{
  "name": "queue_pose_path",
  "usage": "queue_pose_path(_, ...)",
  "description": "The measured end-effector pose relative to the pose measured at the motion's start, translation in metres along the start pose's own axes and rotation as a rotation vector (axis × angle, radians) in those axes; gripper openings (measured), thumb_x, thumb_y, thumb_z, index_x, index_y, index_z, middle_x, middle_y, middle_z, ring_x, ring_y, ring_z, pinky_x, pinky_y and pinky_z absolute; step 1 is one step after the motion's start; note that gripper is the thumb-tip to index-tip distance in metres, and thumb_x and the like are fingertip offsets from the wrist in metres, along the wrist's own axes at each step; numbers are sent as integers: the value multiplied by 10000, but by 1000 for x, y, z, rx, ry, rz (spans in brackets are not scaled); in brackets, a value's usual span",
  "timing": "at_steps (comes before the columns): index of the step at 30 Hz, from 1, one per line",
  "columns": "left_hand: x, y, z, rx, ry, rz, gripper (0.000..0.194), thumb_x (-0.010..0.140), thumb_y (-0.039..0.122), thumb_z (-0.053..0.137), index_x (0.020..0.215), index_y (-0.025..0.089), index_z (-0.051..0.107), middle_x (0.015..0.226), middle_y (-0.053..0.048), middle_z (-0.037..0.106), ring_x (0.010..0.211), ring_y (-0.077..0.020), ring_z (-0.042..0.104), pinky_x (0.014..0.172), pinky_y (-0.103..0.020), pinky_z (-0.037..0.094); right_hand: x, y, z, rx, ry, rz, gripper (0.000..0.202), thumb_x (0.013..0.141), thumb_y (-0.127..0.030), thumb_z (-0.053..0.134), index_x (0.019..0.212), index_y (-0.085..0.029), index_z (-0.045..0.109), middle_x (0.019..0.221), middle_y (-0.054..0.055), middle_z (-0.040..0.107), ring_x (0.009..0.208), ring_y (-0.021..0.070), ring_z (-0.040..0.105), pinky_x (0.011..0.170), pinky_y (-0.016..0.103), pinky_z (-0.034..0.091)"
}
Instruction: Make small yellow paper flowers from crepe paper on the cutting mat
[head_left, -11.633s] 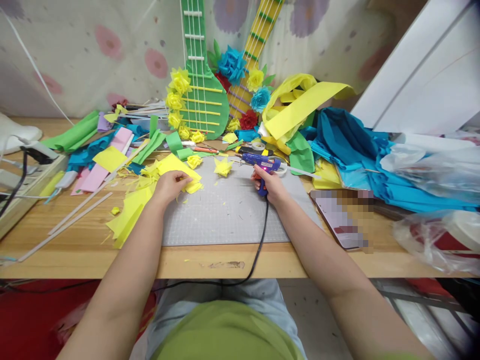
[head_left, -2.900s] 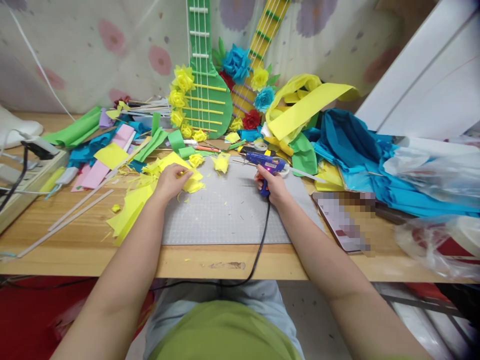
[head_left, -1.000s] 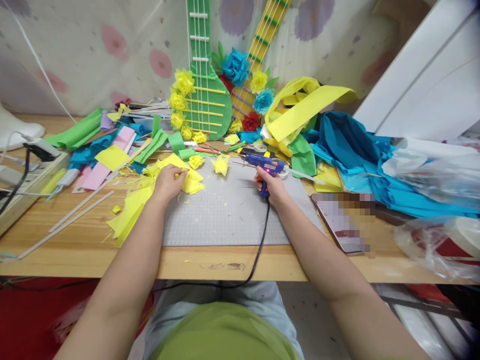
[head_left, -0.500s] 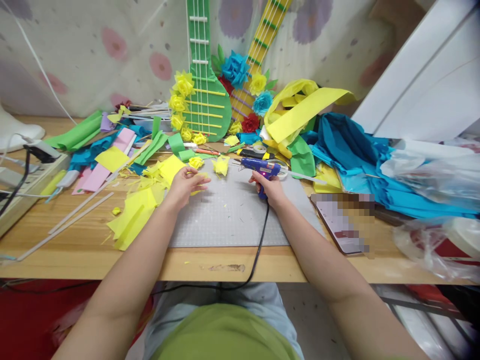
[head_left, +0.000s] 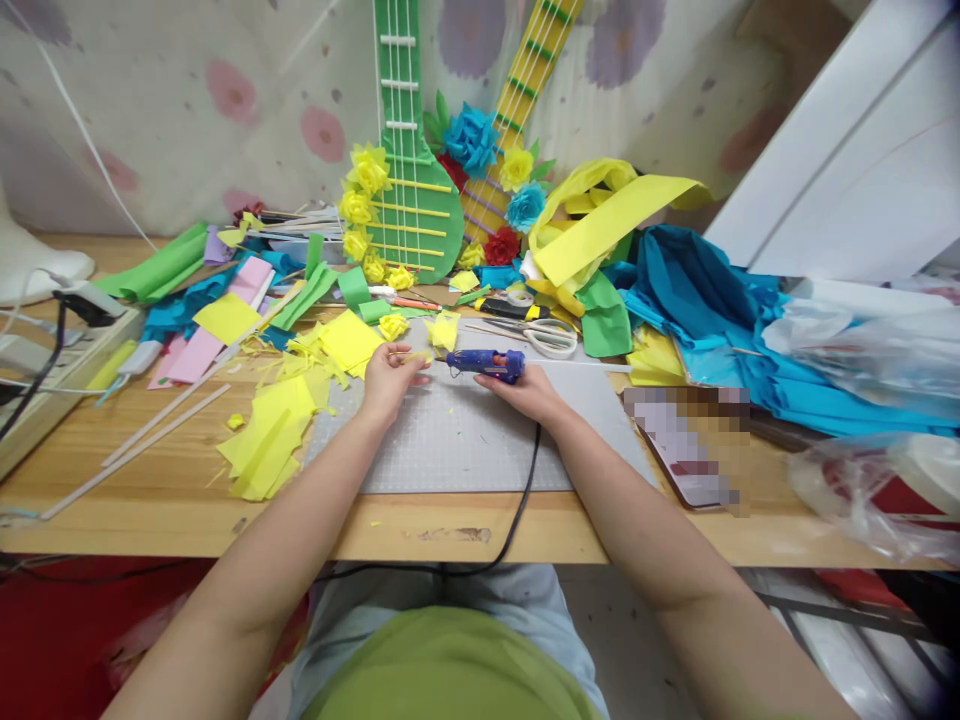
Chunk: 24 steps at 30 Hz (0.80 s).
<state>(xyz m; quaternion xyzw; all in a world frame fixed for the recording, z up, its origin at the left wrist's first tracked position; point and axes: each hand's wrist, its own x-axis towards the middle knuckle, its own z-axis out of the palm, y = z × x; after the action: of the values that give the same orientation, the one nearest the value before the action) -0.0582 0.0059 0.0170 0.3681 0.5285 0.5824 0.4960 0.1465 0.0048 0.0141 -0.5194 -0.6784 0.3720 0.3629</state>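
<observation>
In my right hand (head_left: 529, 388) is a blue hot glue gun (head_left: 486, 364), turned sideways with its nozzle pointing left. A white glue stick juts from its back end, and a black cord hangs down from it. My left hand (head_left: 393, 382) pinches a small piece of yellow paper (head_left: 420, 357) close to the nozzle; most of that piece is hidden by my fingers. Just behind the nozzle a yellow paper flower (head_left: 443, 330) rests on the grey cutting mat (head_left: 457, 450). A smaller yellow paper rose (head_left: 393, 327) lies behind my left hand.
Yellow paper sheets (head_left: 266, 440) and scraps lie left of the mat. White scissors (head_left: 553, 340) and a yellow-black cutter (head_left: 512, 309) lie behind the glue gun. A phone (head_left: 679, 450) is at right. Green (head_left: 416, 220) and yellow paper guitars lean at the back.
The glue gun has swung left and tilted level, its nozzle now beside my left hand. My left hand has moved slightly right, its fingers closing in a pinch.
</observation>
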Motion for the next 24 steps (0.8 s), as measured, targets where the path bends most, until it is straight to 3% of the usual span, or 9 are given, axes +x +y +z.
queue_pose_path(24, -2, -2, 2, 63, -56, 5, 382, 526, 238, 706, 816, 168, 467, 665, 1, 592, 683, -178, 636, 468, -234, 492, 1, 0, 1, -66, -4, -7, 387, 666, -524, 604, 840, -188, 684, 655, -5, 607, 661, 152, 547, 640, 266, 432)
